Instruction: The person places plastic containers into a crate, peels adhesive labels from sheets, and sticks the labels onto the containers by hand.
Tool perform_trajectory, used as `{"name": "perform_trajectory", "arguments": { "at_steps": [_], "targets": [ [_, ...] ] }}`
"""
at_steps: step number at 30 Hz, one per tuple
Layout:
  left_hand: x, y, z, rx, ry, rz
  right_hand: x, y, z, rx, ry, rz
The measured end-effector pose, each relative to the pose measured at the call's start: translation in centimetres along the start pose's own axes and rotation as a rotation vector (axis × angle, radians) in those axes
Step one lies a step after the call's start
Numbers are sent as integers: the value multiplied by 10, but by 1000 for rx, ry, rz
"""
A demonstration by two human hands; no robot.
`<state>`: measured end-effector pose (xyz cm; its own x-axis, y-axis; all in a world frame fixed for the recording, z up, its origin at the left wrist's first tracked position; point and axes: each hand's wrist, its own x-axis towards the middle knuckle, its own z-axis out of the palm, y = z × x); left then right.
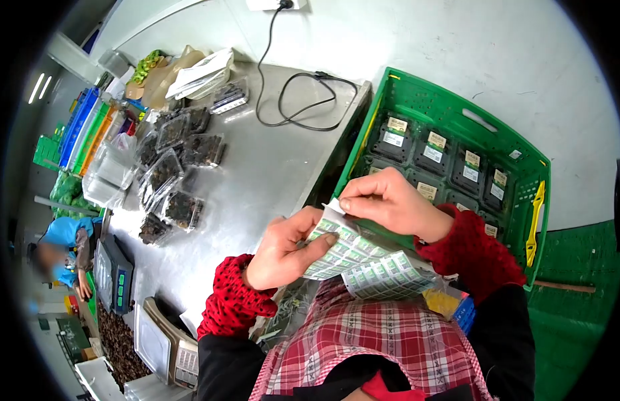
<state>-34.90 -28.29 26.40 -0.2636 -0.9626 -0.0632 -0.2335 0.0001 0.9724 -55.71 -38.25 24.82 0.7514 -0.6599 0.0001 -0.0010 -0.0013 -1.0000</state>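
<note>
My left hand (pixel 283 250) grips a sheet of small green-and-white labels (pixel 350 250), thumb on top. The sheet's lower end curls over in front of the checked apron (pixel 380 327). At the sheet's upper corner, my right hand (pixel 398 206) is closed in a pinch on a small white piece; whether it is a loose label or the backing's corner, I cannot tell. Just beyond that hand is a green crate (pixel 450 100) holding several dark clear-lidded packs (pixel 432 148), most bearing a cream label and a white label.
Filled clear plastic boxes (pixel 183 147) lie heaped on the metal table (pixel 256 160). A black cable (pixel 270 63) hangs from the wall and loops on the tabletop. Two weighing scales (pixel 112 274) stand at left, near a person in blue (pixel 66 237).
</note>
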Motion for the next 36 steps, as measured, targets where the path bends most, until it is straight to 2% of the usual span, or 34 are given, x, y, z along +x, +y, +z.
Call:
{"name": "perform_trajectory", "arguments": {
  "at_steps": [2,4,6,7,8,10,11,13,14,17,18,20,21,22,24,25,26,27,28,29,30,32,36],
  "targets": [
    [0,-8,2,-56,-13,-67,0,13,-15,53,37,36],
    [0,-15,9,-275,7,-128,-4,39,-54,28,129,163],
    [2,-25,14,-464,52,-223,-1,101,-120,-304,367,141],
    [6,-30,16,-511,58,-247,1,120,-147,-629,493,78],
    [12,-35,21,-521,52,-246,6,141,-169,-920,592,-107],
    [24,-42,32,-590,81,-307,21,167,-200,-1294,546,-129],
    [30,-43,39,-622,100,-309,30,182,-212,-1293,536,-125],
    [41,-49,48,-635,92,-311,52,205,-226,-1616,512,-376],
    [46,-48,52,-664,100,-322,59,216,-231,-1611,503,-379],
    [57,-57,58,-651,104,-324,71,242,-236,-1864,358,-338],
    [61,-58,60,-651,113,-331,69,250,-234,-1855,352,-342],
    [65,-56,61,-621,132,-333,62,261,-229,-1866,183,-370],
    [66,-55,58,-607,115,-362,58,250,-227,-1876,88,-283],
    [70,-53,59,-652,114,-356,52,242,-228,-1868,80,-285],
    [73,-55,61,-636,128,-320,47,222,-229,-1589,165,-200],
    [75,-54,62,-581,133,-316,47,209,-220,-1289,363,-215],
    [77,-51,61,-558,121,-319,40,151,-194,-1057,400,-159],
    [80,-50,61,-588,112,-334,31,110,-169,-860,357,-204],
    [84,-49,62,-615,90,-346,19,79,-142,-503,222,-122],
    [87,-49,64,-630,88,-332,6,60,-123,-372,99,-47],
    [88,-50,65,-626,76,-336,-2,48,-107,-508,77,-204],
    [91,-50,69,-583,83,-275,-14,48,-92,-626,139,-289],
    [95,-47,74,-550,35,-276,-24,56,-91,-602,113,-307]
  ]
}}
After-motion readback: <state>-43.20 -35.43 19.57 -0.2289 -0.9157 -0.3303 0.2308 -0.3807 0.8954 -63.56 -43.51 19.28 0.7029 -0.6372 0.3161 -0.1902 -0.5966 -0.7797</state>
